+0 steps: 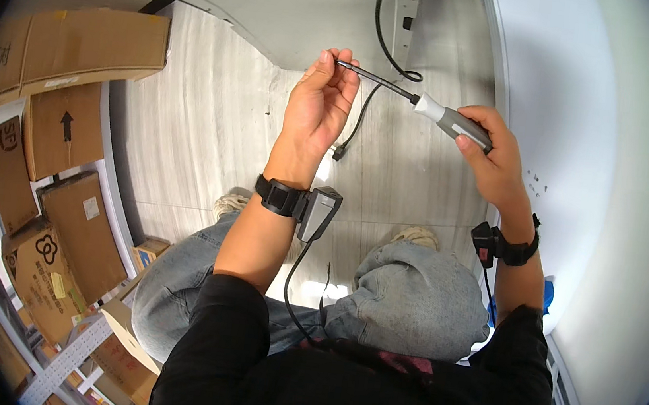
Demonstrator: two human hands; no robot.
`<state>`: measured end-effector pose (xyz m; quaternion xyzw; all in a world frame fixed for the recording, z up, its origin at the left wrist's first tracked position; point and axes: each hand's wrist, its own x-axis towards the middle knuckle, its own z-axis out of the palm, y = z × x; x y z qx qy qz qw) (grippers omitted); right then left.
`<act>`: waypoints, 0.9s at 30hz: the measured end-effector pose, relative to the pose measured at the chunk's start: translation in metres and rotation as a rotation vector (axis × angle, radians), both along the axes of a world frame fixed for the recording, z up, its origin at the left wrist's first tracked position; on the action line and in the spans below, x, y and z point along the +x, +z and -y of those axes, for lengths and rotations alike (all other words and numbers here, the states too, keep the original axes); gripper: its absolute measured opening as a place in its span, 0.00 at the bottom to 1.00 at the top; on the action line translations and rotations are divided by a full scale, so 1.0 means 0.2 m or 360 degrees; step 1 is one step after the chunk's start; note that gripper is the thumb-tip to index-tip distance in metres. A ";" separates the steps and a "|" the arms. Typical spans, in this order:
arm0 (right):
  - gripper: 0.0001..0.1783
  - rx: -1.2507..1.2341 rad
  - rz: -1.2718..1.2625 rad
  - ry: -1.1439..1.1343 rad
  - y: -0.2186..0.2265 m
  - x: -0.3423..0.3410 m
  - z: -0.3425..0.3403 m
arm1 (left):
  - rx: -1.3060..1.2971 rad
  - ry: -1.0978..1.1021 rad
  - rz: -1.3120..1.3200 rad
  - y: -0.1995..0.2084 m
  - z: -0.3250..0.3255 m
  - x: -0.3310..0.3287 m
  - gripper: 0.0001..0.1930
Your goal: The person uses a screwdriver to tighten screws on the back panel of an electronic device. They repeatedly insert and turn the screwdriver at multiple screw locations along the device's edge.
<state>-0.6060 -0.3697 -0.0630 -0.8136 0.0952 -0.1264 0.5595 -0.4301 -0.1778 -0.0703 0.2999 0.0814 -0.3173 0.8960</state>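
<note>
A screwdriver (434,111) with a grey and white handle and a long dark shaft is held out in front of me. My right hand (492,153) is closed round the end of its handle. The shaft slants up and left to my left hand (322,100), whose thumb and fingers pinch together at the tip. Whether a small screw also sits between those fingertips is too small to tell. A black cable with a plug (339,153) lies on the floor just below the shaft.
A large grey metal panel (283,2) stands ahead, with the black cable hanging over it. Cardboard boxes (94,48) fill shelving on the left. A white wall (561,93) rises close on the right. My bent knees (418,293) are below my hands, over the wood-look floor (199,108).
</note>
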 end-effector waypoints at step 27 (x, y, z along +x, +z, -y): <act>0.15 -0.0744 -0.0287 -0.0700 0.58 0.05 -0.14 | 0.0085 -0.0587 -0.0127 0.15 0.46 0.22 0.08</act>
